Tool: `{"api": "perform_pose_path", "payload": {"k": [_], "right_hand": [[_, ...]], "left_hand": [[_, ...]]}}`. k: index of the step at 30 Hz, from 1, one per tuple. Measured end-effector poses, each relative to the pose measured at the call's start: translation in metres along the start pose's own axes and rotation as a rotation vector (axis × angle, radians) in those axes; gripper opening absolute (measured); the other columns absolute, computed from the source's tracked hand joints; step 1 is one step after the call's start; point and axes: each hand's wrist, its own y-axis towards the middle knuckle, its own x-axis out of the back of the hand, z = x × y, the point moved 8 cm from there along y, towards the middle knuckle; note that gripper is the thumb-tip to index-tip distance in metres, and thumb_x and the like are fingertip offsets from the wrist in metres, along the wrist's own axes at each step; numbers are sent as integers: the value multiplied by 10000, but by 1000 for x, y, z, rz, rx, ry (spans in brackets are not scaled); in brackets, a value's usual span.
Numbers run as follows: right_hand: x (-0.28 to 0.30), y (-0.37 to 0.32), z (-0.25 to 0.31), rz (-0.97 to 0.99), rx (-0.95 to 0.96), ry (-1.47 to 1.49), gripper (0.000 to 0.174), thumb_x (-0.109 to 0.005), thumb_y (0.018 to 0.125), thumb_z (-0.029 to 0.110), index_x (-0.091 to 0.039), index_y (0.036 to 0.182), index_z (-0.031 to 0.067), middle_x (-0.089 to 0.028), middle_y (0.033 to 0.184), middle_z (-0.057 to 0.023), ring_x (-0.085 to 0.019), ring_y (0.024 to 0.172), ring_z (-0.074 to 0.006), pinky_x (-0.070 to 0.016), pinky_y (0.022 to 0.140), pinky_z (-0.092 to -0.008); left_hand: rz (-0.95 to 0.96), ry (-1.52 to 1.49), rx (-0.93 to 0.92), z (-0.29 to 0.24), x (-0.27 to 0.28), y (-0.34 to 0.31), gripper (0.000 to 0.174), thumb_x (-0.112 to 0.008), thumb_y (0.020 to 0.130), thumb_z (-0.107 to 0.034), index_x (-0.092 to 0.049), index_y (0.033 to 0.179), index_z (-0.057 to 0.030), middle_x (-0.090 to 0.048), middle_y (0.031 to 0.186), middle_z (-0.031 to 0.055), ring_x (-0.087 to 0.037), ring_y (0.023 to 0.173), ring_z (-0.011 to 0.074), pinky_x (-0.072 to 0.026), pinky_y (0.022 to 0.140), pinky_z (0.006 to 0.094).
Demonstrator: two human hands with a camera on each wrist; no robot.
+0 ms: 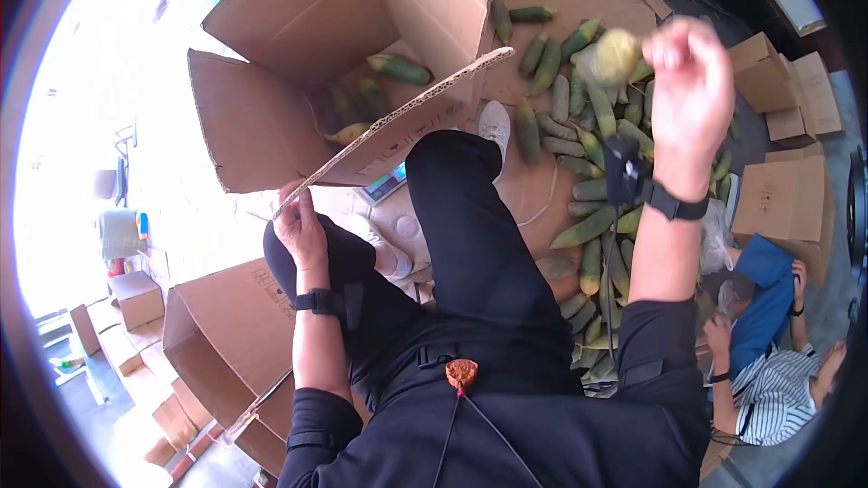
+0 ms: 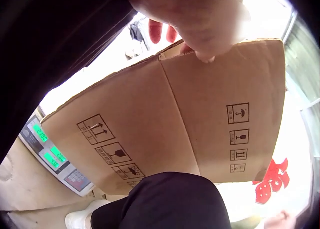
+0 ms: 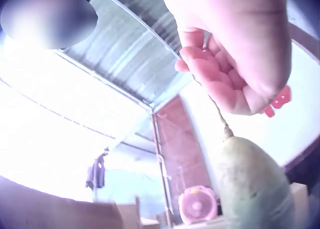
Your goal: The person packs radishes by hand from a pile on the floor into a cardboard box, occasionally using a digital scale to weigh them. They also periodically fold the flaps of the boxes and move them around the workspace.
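My right hand (image 1: 694,81) is raised over the pile on the right. Its fingers pinch the thin root tail of a green radish (image 3: 254,181), which hangs below them in the right wrist view and looks blurred in the head view. My left hand (image 1: 303,233) grips the near corner of an open cardboard box's flap (image 2: 135,124), thumb on one side. Inside that box (image 1: 280,32) lie several green radishes (image 1: 400,69). Many more radishes (image 1: 545,65) are heaped on the cardboard-covered floor beside my leg.
Partly under the box sits a digital scale (image 2: 55,156) with lit green figures. Another open carton (image 1: 221,325) stands by my left arm. At the right, a person in a striped shirt (image 1: 782,393) sits near stacked cartons (image 1: 785,199). My knees flank the space below the box.
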Motion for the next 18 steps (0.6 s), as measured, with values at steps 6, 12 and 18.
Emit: {"api": "perform_pose_path", "payload": {"k": [6, 12, 18], "right_hand": [[-118, 42, 35, 220, 21, 358, 182, -454, 852, 122, -539, 742, 5, -484, 622, -22, -458, 597, -129, -385, 625, -261], [-157, 37, -7, 194, 71, 231, 154, -488, 792, 85, -568, 694, -4, -533, 571, -52, -501, 523, -130, -417, 540, -261], [-163, -8, -77, 333, 126, -585, 147, -543, 689, 136, -639, 652, 32, -618, 617, -119, -605, 599, -252, -476, 585, -354]], "left_hand": [[3, -49, -22, 8, -1, 2, 99, -563, 871, -88, -613, 940, -37, -583, 852, 35, -485, 684, 108, -410, 625, 240], [19, -171, 56, 18, -2, 1, 168, -552, 891, -91, -582, 1038, -15, -570, 807, 6, -471, 667, 53, -387, 582, 199], [60, -118, 73, 18, -3, 1, 255, -542, 910, -150, -542, 1131, -24, -651, 896, 65, -559, 822, 81, -429, 746, 215]]}}
